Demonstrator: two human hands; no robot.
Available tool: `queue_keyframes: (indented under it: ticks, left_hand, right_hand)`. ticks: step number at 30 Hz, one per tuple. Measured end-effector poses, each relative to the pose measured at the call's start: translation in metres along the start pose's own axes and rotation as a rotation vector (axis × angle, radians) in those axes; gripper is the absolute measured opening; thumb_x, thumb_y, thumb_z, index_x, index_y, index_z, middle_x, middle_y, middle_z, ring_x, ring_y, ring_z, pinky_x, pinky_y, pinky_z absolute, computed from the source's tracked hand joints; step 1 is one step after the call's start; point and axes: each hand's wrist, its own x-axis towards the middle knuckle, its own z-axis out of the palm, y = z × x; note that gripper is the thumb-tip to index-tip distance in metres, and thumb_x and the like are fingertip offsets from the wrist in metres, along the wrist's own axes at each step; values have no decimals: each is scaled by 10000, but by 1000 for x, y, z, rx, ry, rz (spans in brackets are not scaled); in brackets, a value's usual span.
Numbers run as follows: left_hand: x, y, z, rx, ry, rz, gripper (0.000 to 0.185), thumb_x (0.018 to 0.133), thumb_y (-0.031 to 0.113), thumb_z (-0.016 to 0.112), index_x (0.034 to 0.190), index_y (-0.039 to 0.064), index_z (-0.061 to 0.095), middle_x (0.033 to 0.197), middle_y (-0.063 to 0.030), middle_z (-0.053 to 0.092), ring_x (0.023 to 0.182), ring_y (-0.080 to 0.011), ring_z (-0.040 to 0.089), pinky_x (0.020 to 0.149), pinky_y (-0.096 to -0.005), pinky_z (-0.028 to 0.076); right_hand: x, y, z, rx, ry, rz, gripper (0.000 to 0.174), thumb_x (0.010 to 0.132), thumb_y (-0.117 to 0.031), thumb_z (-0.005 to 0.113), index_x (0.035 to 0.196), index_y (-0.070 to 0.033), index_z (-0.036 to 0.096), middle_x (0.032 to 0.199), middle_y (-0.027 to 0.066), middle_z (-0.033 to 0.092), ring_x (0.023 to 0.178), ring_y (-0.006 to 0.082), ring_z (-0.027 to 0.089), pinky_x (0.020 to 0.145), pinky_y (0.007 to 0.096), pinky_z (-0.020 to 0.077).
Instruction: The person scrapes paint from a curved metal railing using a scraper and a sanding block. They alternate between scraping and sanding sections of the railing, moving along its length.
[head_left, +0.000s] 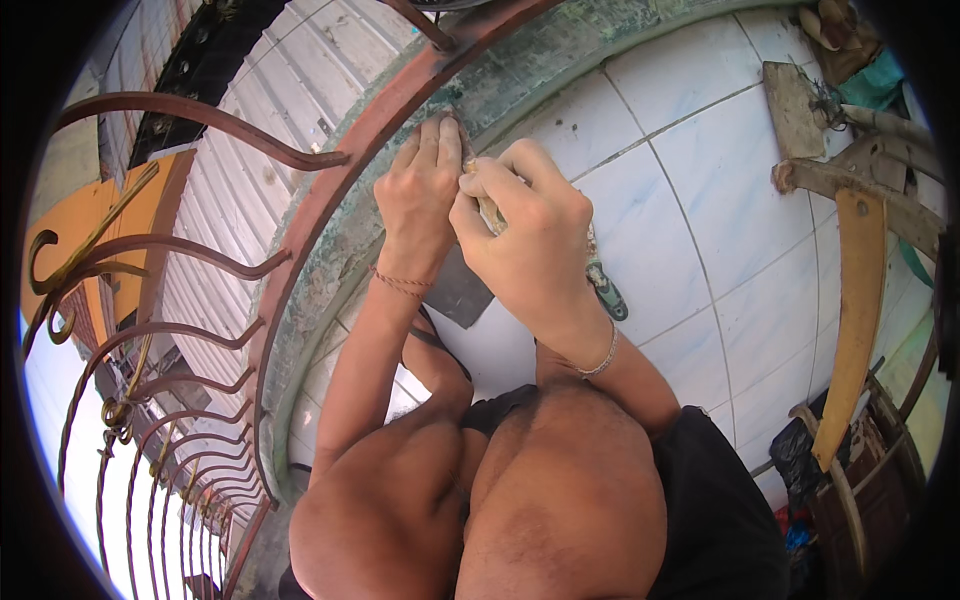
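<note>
My left hand (421, 187) rests with its fingers extended close together on the weathered green ledge (495, 82) under the railing. Beside it, my right hand (529, 217) is curled, thumb and fingers closed on a small, pale, crusted object (491, 214) whose kind I cannot tell. Its end reaches the left fingertips, where a thin dark edge shows; whether the left hand grips anything is hidden. Past my right wrist, a tool with a green handle (609, 292) lies on the white tiles. Below my hands is a flat dark grey piece (459, 289), partly covered by my right hand.
A reddish metal railing (300, 225) with twisted bars curves along the left. White floor tiles (675, 187) extend to the right. Wooden pieces, among them a long yellowish slat (855, 322), stand at the right near a black plastic bag (799, 457). My bent knees are close below.
</note>
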Motion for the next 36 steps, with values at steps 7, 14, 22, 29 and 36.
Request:
queue_keyframes:
  ticks: [7, 14, 22, 29, 36]
  left_hand:
    - [2, -1, 2, -9, -18, -25, 346, 843, 154, 699, 1165, 30, 675, 1126, -57, 719, 907, -198, 729, 653, -318, 603]
    - [-8, -2, 12, 28, 36, -11, 411, 818, 152, 713, 1202, 11, 669, 1163, -101, 718, 891, -206, 736, 657, -318, 604]
    - [-3, 0, 11, 37, 9, -27, 429, 823, 115, 708, 1232, -1, 655, 1143, -113, 721, 902, -214, 741, 668, -320, 612]
    - [-1, 5, 5, -37, -47, -23, 408, 833, 118, 700, 1221, 0, 654, 1160, -87, 709, 930, -212, 742, 659, -307, 617]
    - [9, 6, -2, -74, -110, -26, 364, 837, 113, 693, 1183, 8, 645, 1165, -100, 705, 930, -209, 741, 650, -311, 613]
  right_hand:
    - [2, 4, 4, -10, 17, -27, 146, 734, -3, 784, 857, -49, 721, 833, 66, 626, 649, 250, 651, 566, 360, 520]
    - [2, 4, 4, 18, 5, -17, 151, 729, -4, 788, 860, -45, 725, 827, 68, 625, 644, 247, 645, 573, 356, 519]
    - [4, 9, 3, 19, 15, -12, 159, 723, 2, 787, 866, -47, 739, 819, 69, 627, 653, 238, 651, 583, 356, 521]
    - [4, 5, -3, -45, 18, -24, 147, 719, 4, 784, 840, -59, 730, 806, 61, 624, 642, 244, 646, 564, 344, 509]
    - [8, 5, -2, -21, 63, -30, 157, 712, -1, 790, 837, -73, 730, 808, 58, 626, 633, 249, 644, 563, 349, 514]
